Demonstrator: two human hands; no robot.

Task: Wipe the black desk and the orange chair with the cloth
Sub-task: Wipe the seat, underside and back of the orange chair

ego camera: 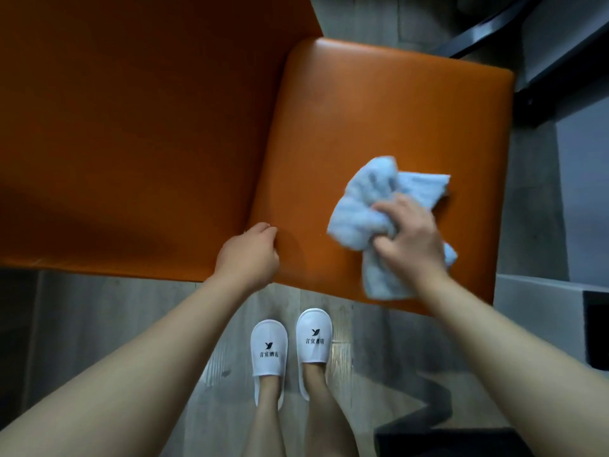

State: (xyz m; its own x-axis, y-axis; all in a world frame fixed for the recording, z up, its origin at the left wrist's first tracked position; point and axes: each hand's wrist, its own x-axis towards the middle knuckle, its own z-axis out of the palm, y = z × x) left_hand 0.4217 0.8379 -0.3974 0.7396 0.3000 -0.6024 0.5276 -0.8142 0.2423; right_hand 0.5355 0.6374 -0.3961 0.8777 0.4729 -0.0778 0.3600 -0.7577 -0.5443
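Observation:
I look straight down on the orange chair (379, 120); its seat fills the middle and right, and its backrest (131, 127) spreads across the left. A crumpled light blue cloth (369, 199) lies on the seat near its front right part. My right hand (408, 235) presses on the cloth and grips it in its fingers. My left hand (250, 252) is closed on the seat's near edge, at the crease where seat and backrest meet. Black bars at the top right (494, 31) may belong to the black desk; I cannot tell.
My feet in white slippers (290, 344) stand on the grey wood floor (99, 324) just in front of the chair. A dark object (596, 328) sits at the right edge, and another dark shape (428, 437) lies at the bottom right.

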